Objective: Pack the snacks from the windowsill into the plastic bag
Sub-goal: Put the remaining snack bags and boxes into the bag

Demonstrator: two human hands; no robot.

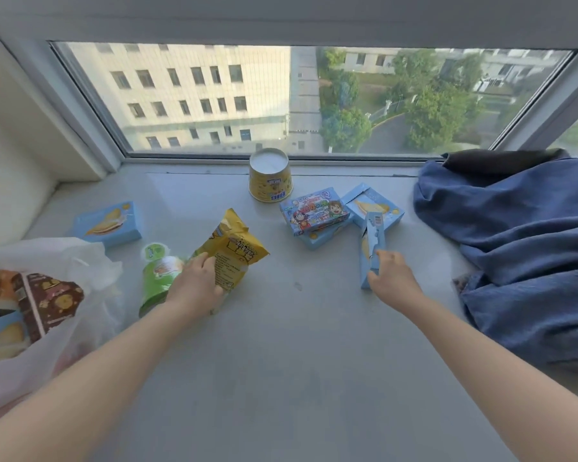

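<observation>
While gripped, box (371, 240) extends beyond right hand (393, 277).

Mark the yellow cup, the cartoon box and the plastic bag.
yellow cup (270, 187): head view, on its yellow side wall.
cartoon box (314, 211): head view, on its printed top face.
plastic bag (80, 258): head view, on bare white plastic near its far edge.

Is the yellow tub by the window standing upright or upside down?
Upside down: the yellow tub sits on the windowsill wide rim down, narrow white end up, and its printed lettering reads inverted.
</observation>
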